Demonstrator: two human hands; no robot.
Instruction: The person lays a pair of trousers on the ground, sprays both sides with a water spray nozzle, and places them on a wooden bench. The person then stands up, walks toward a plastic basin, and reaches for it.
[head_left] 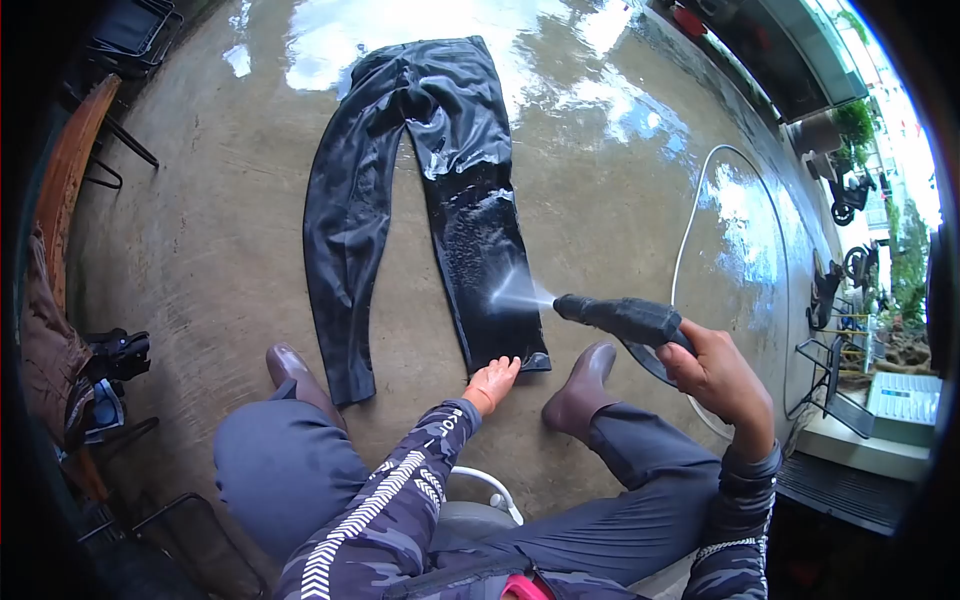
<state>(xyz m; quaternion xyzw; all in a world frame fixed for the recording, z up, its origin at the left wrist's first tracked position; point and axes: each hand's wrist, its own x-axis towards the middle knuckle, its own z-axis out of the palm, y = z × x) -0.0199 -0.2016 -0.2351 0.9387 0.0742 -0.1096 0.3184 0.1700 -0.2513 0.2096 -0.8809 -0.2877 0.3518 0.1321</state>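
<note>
A pair of dark wet trousers (350,190) lies spread on the concrete floor, waist at the far end and legs toward me. At the hem of its right-hand leg, my left hand (492,384) has its fingers closed on the fabric edge. My right hand (722,378) is wrapped around the handle of a black spray gun (622,318). White water spray (522,298) leaves the nozzle and strikes the lower part of that same leg. The surface there glistens and looks soaked.
A pale hose (690,232) loops across the wet floor (600,180) on the right. My boots (582,390) stand either side of the trouser hems. A wooden bench (72,190) and dark metal chairs line the left; a white box (903,398) stands at right.
</note>
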